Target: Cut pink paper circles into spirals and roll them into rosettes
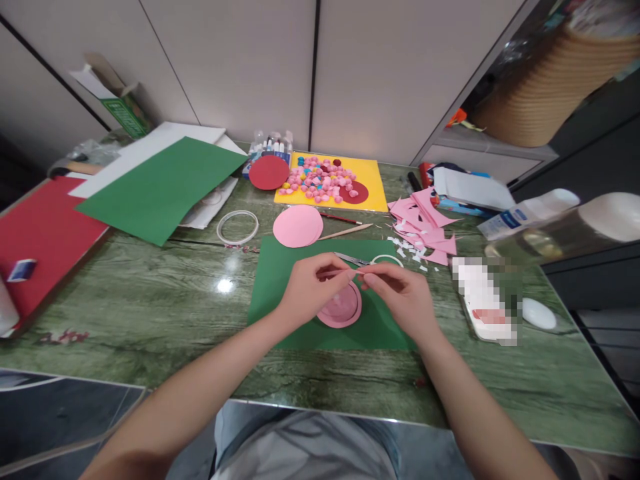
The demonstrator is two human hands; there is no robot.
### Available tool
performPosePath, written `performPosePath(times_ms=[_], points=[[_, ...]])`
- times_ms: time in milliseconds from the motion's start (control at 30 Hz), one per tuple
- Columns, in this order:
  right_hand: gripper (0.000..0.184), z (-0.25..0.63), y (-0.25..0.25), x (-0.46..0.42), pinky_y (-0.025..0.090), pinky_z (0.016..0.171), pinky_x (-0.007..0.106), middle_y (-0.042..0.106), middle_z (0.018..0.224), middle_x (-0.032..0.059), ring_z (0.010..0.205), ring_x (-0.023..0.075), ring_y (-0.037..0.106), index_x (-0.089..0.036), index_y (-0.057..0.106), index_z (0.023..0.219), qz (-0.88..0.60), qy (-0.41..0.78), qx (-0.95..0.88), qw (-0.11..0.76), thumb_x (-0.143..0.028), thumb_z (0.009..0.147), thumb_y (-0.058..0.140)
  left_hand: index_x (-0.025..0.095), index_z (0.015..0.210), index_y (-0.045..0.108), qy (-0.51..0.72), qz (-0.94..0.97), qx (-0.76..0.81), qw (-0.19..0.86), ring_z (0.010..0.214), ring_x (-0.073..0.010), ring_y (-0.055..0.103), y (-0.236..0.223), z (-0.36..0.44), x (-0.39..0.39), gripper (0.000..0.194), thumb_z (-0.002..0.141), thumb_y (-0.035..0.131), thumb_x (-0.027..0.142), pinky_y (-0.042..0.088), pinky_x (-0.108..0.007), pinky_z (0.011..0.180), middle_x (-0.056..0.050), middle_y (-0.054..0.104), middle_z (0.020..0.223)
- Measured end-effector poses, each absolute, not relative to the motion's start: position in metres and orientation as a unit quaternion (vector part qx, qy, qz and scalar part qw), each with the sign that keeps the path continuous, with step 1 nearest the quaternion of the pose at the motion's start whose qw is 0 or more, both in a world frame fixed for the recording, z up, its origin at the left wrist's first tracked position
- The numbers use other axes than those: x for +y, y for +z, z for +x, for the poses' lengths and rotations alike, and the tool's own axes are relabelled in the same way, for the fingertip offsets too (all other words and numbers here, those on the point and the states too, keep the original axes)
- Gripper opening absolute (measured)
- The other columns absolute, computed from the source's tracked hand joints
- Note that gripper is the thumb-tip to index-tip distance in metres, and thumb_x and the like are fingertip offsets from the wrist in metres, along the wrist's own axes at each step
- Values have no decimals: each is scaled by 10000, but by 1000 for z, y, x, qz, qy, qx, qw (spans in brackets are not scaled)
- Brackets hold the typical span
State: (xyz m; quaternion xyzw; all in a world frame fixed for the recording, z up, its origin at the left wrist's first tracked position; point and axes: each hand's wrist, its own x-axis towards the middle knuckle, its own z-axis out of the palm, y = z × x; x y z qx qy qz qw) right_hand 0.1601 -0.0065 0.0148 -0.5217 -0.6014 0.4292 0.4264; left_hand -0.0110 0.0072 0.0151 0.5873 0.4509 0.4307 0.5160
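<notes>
Between my two hands is a thin piece of pink paper (336, 273), seen nearly edge-on and partly hidden by my fingers. My left hand (313, 285) is closed in a pinch on it, and my right hand (400, 292) pinches its right end. Just below them, a pink paper circle (345, 324) lies on a green sheet (287, 333), with a round, darker pink disc (340, 304) on top. Behind my fingers are scissors (353, 259) with a pale handle. A stack of pink paper circles (296, 226) lies beyond my left hand.
Pink pom-poms (323, 181) cover a yellow sheet (373, 177) at the back. Pink offcuts (423, 223) and white scraps lie to the right, near a phone (483, 300) and a white mouse (539, 313). Leftward are a tape roll (237, 228) and a large green sheet (165, 187).
</notes>
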Motion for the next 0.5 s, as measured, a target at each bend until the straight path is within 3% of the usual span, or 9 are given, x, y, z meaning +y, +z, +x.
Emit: performPosePath(times_ms=[500], points=[[76, 161, 15, -7, 499, 654, 269, 690, 770, 10, 711, 149, 637, -220, 709, 820, -526, 415, -612, 421, -241, 788, 643, 146, 699, 638, 430, 593, 444, 516, 644, -117, 583, 16, -11, 5, 123, 760, 627, 252, 444, -216, 596, -16, 647, 685]])
